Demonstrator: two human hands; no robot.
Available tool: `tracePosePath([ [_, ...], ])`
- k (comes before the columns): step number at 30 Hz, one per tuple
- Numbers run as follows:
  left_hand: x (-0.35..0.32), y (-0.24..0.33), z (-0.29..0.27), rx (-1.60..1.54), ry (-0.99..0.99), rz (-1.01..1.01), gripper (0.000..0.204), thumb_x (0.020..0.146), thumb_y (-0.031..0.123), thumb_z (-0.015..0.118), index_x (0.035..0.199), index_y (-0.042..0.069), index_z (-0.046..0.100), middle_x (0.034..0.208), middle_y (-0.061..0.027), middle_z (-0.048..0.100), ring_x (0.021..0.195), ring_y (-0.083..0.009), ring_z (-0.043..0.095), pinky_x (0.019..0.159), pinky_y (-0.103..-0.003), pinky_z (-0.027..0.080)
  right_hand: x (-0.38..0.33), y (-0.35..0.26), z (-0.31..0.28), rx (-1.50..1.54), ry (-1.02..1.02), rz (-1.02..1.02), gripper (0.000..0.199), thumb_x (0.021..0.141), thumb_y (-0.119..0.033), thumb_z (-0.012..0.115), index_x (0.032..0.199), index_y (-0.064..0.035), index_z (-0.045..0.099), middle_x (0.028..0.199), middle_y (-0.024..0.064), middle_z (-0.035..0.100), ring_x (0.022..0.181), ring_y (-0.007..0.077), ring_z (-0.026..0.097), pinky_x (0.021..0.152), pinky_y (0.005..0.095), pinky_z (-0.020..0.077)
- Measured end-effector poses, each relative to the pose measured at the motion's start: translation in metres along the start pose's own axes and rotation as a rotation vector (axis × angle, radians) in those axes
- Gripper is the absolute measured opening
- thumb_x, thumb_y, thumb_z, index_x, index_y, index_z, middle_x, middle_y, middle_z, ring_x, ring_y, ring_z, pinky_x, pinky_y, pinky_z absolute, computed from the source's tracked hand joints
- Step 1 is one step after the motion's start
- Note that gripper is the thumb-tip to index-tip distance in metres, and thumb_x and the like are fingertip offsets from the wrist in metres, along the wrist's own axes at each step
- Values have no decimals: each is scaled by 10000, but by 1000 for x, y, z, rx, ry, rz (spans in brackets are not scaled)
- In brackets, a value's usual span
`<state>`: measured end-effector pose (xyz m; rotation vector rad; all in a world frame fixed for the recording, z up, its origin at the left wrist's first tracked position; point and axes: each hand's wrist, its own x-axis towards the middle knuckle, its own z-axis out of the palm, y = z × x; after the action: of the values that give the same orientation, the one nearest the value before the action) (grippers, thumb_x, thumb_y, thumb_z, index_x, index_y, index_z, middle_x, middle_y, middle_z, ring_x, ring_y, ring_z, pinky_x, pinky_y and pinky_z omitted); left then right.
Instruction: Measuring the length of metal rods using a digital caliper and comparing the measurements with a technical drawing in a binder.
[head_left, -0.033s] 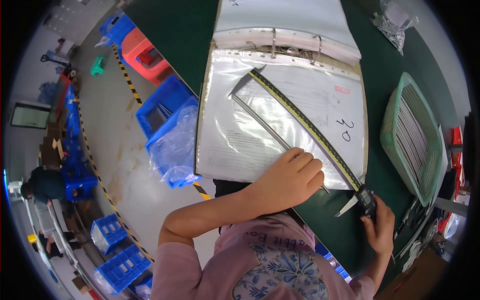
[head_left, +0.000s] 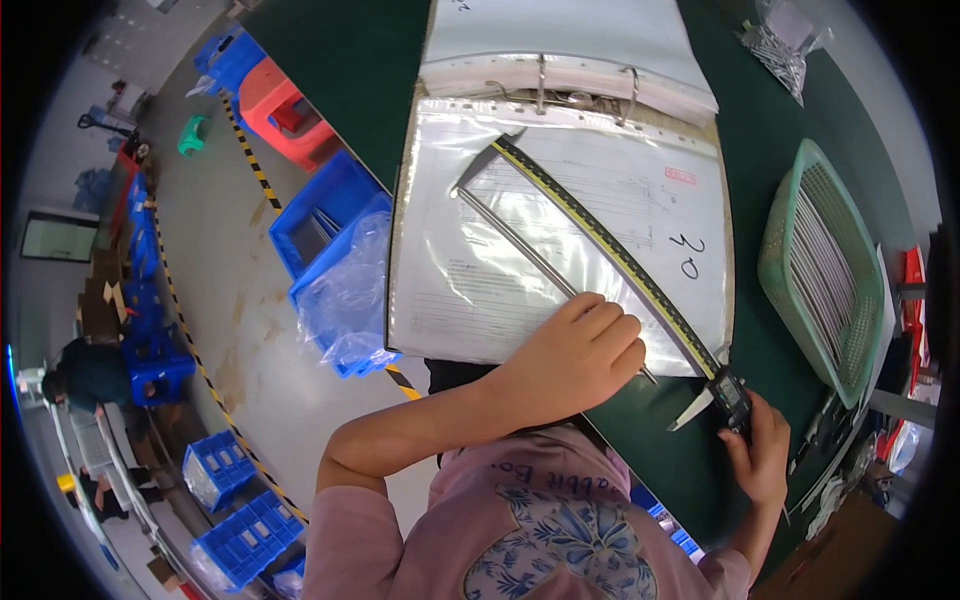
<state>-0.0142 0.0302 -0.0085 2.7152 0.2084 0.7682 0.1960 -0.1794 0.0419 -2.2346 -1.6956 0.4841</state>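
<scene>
An open ring binder (head_left: pixel 450 300) with sheets in clear sleeves lies on the green table (head_left: pixel 645 420). Over its page slants a thin metal rod (head_left: pixel 515 240), its near end jutting past the binder's lower edge. My left hand (head_left: pixel 575 355) is closed round the rod near that end; the fingers hide part of it. To the right, a long digital caliper (head_left: pixel 610 245) lies roughly alongside, its jaws spread wide. One jaw is beside the rod's far end; whether they touch I cannot tell. My right hand (head_left: pixel 762 450) grips the caliper's black display slide, thumb and fingers closed about it.
A green mesh basket (head_left: pixel 775 255) of similar rods stands on the right of the table. Beyond it lies a clear bag of small metal parts (head_left: pixel 775 60). Left of the table are blue crates (head_left: pixel 285 230), plastic film (head_left: pixel 345 290) and a red stool (head_left: pixel 262 100).
The view has shifted very slightly. Both hands, the rod and the caliper keep their places relative to the binder.
</scene>
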Motion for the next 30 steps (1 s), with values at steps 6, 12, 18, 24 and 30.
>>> tracePosePath([
  [6,4,-4,0,-93,-22,-2,197,639,67,590,829,25,560,836,-75,504,802,-236,526,781,-356,457,3,-3,9,-248,86,-2,412,689,-387,712,726,-33,507,574,111,469,570,313,441,551,399,345],
  [12,4,-7,-7,-90,-12,-1,194,644,69,596,833,26,596,854,-88,538,806,-272,545,778,-406,467,20,-13,8,-233,115,5,458,639,-445,736,679,-55,500,506,80,440,505,294,424,521,383,345],
  [18,2,-6,-8,-75,-22,-21,202,632,45,613,832,22,594,843,-91,532,800,-272,547,787,-405,472,18,-6,7,-45,88,-122,319,718,-240,668,917,-22,547,578,90,483,564,303,448,575,392,351],
  [24,0,-1,2,-99,13,5,210,637,32,595,843,8,562,858,-94,513,797,-247,529,802,-396,474,9,1,17,-181,178,-34,439,680,-436,704,685,-48,499,512,95,428,536,307,422,547,393,336],
  [30,2,-2,2,-111,20,15,195,647,33,594,839,13,565,846,-94,514,792,-242,532,815,-400,472,16,-7,12,-139,169,31,370,693,-372,707,738,-49,531,576,99,479,572,298,446,556,390,345],
])
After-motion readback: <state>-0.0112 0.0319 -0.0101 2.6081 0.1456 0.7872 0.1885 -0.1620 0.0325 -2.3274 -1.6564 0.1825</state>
